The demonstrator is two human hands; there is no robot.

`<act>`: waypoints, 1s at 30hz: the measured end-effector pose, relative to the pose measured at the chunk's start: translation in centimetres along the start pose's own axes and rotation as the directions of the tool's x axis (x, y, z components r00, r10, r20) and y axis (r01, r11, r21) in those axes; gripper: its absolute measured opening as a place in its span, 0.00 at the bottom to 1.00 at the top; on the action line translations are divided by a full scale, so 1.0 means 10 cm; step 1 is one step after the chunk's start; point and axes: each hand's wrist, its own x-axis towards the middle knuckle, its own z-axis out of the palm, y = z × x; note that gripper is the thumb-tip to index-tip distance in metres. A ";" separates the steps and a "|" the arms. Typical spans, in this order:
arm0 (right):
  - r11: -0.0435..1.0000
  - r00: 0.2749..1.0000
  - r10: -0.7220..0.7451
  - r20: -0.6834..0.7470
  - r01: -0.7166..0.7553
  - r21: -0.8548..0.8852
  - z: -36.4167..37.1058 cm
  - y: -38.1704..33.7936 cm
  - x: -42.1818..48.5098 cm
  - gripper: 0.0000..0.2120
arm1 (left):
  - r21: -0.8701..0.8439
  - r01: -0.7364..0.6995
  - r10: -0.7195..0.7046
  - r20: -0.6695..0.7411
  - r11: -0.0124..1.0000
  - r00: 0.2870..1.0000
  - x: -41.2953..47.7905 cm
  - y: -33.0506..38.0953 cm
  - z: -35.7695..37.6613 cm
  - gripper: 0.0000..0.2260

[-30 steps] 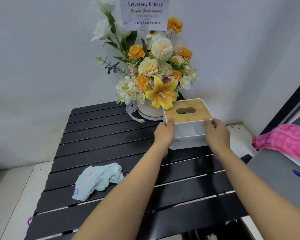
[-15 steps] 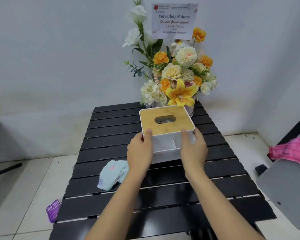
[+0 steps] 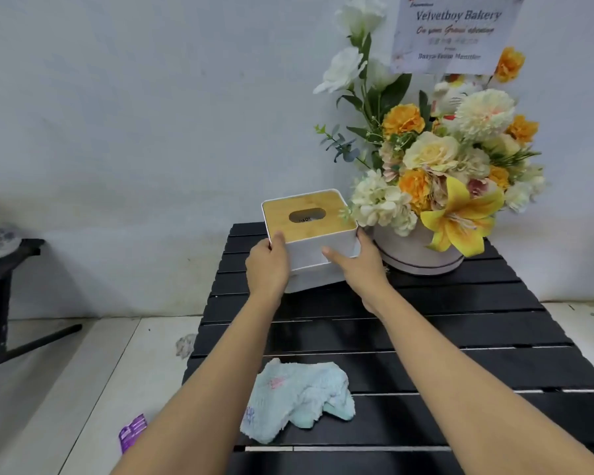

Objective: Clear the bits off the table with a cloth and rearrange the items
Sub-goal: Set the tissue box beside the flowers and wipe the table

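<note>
A white tissue box (image 3: 309,231) with a bamboo lid and an oval slot sits at the far left corner of the black slatted table (image 3: 460,323). My left hand (image 3: 267,265) grips its left side, thumb on the lid's edge. My right hand (image 3: 359,262) grips its right side, thumb across the white front. A crumpled light-blue cloth (image 3: 297,395) lies on the near left part of the table, between my forearms. A flower arrangement in a round white box (image 3: 422,255) stands just right of the tissue box.
A printed card (image 3: 455,32) rises above the flowers against the white wall. On the tiled floor to the left lie a purple wrapper (image 3: 132,431) and a small grey scrap (image 3: 185,344). A black stand (image 3: 4,293) is at the far left.
Both hands have carried the tissue box from the right of the flowers to their left, to the table's far left corner. The cloth has not moved.
</note>
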 end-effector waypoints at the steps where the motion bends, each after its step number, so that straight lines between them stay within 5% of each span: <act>1: 1.000 1.000 0.004 0.022 -0.004 -0.003 -0.01 0.05 0.08 0.30 | -0.016 0.019 -0.019 0.013 1.000 1.000 0.06 -0.02 0.05 0.18; 9: 1.000 0.995 0.017 0.103 -0.014 -0.026 0.00 0.18 0.27 0.41 | -0.026 0.147 -0.146 0.026 0.989 0.989 0.20 -0.12 0.19 0.20; 12: 0.999 0.996 0.047 0.078 -0.045 -0.029 -0.08 0.13 0.07 0.41 | -0.146 0.174 -0.170 0.037 0.974 0.985 0.15 -0.16 0.09 0.29; 14: 0.996 0.997 0.071 0.037 -0.069 -0.054 -0.18 0.16 -0.21 0.40 | -0.286 0.141 -0.156 -0.032 0.948 0.987 -0.12 -0.19 -0.04 0.25; 16: 0.990 0.998 0.048 -0.036 -0.053 -0.133 -0.30 0.22 -0.55 0.36 | -0.349 -0.010 0.004 -0.017 0.937 1.000 -0.56 -0.33 -0.21 0.16; 17: 0.984 0.997 0.016 -0.072 -0.029 -0.176 -0.38 0.26 -0.73 0.34 | -0.301 -0.132 0.168 0.097 0.944 0.981 -0.81 -0.43 -0.31 0.14; 18: 0.976 0.995 -0.025 -0.101 0.003 -0.216 -0.48 0.28 -0.91 0.31 | -0.206 -0.287 0.338 0.282 0.935 0.898 -1.03 -0.56 -0.42 0.14; 19: 0.963 0.991 -0.065 -0.119 0.031 -0.266 -0.61 0.31 -1.07 0.28 | -0.060 -0.492 0.454 0.493 0.868 0.742 -1.19 -0.70 -0.52 0.17; 21: 0.910 0.986 -0.107 -0.130 0.045 -0.413 -0.98 0.37 -1.37 0.23 | 0.217 -0.840 0.455 0.760 0.498 0.465 -1.25 -1.01 -0.68 0.23; 22: 0.862 0.985 -0.111 -0.130 0.030 -0.506 -1.21 0.41 -1.49 0.21 | 0.285 -0.884 0.449 0.779 0.369 0.438 -1.24 -1.12 -0.73 0.24; 24: 0.721 0.981 -0.090 -0.171 -0.054 -0.691 -1.71 0.52 -1.67 0.21 | 0.427 -0.851 0.508 0.682 0.307 0.526 -1.26 -1.20 -0.65 0.22; 26: 0.528 0.972 -0.011 -0.237 -0.196 -0.826 -2.08 0.64 -1.79 0.26 | 0.667 -0.649 0.485 0.458 0.367 0.745 -1.31 -1.16 -0.35 0.22; 28: 0.371 0.964 0.028 -0.265 -0.256 -0.893 -2.17 0.74 -1.84 0.31 | 0.808 -0.374 0.367 0.212 0.456 0.906 -1.34 -0.93 0.11 0.22; 30: 0.302 0.966 0.019 -0.259 -0.253 -0.919 -2.13 0.78 -1.83 0.32 | 0.826 -0.180 0.184 0.095 0.534 0.978 -1.33 -0.65 0.65 0.23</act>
